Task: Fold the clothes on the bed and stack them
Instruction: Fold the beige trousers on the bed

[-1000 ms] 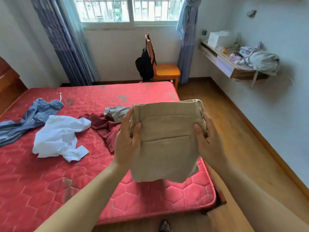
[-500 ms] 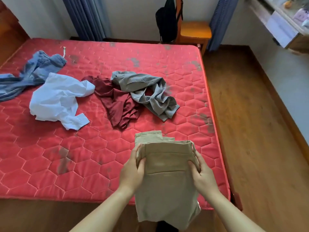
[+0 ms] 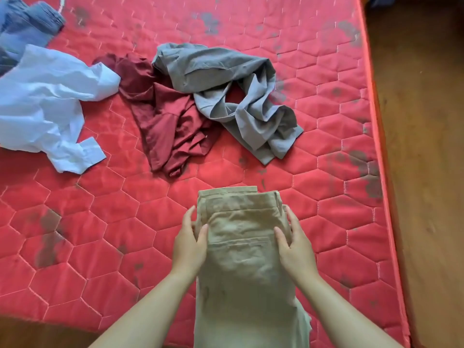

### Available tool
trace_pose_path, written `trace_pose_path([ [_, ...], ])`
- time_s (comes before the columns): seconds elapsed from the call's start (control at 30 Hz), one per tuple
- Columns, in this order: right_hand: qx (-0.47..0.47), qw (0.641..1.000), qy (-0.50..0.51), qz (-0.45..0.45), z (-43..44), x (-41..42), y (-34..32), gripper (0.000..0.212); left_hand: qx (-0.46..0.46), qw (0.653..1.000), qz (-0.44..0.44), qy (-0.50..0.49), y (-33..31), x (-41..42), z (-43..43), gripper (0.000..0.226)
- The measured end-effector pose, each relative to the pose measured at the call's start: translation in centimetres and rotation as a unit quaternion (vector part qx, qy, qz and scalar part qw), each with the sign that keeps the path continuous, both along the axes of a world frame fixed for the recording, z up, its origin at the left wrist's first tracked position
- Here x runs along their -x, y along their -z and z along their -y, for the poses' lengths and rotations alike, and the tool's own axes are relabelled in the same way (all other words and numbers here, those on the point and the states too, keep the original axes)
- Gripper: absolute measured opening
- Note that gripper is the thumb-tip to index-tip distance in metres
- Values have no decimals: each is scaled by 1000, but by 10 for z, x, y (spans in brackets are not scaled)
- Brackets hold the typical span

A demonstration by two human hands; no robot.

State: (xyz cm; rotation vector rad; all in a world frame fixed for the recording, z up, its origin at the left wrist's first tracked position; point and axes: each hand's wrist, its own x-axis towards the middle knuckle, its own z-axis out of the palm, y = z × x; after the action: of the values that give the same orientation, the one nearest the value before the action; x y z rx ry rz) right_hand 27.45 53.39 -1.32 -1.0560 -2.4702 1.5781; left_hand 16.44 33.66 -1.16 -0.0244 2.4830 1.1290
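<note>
- Red quilted bed (image 3: 326, 71), filling most of the view; wooden floor (image 3: 426, 146) along its right side.
- Four unfolded garments strewn across the far half, well apart from the hands: white shirt (image 3: 42, 104) and jeans (image 3: 27, 26) far left, red shirt (image 3: 163, 126) and grey trousers (image 3: 226, 79) touching in the middle.
- Folded beige trousers (image 3: 246, 247) at the bed's near edge, straight ahead; long axis pointing directly away from the body, waistband end far and seemingly resting on the bed, other end hanging over the near edge.
- Left hand (image 3: 189, 243) on the left long side, right hand (image 3: 295, 247) on the right, level with each other near the far end; each pinching an edge, thumb on top.
- Judged from this: neither hand nearer, so probably a two-handed move along that axis, laying the bundle flat or doubling the hanging end forward.
</note>
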Motion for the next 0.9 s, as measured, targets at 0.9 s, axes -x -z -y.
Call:
trace_pose_path([
  [0.9,-154,979,29,133,-36,30,36,66,170,933,-95,303,39,56,-54,63],
])
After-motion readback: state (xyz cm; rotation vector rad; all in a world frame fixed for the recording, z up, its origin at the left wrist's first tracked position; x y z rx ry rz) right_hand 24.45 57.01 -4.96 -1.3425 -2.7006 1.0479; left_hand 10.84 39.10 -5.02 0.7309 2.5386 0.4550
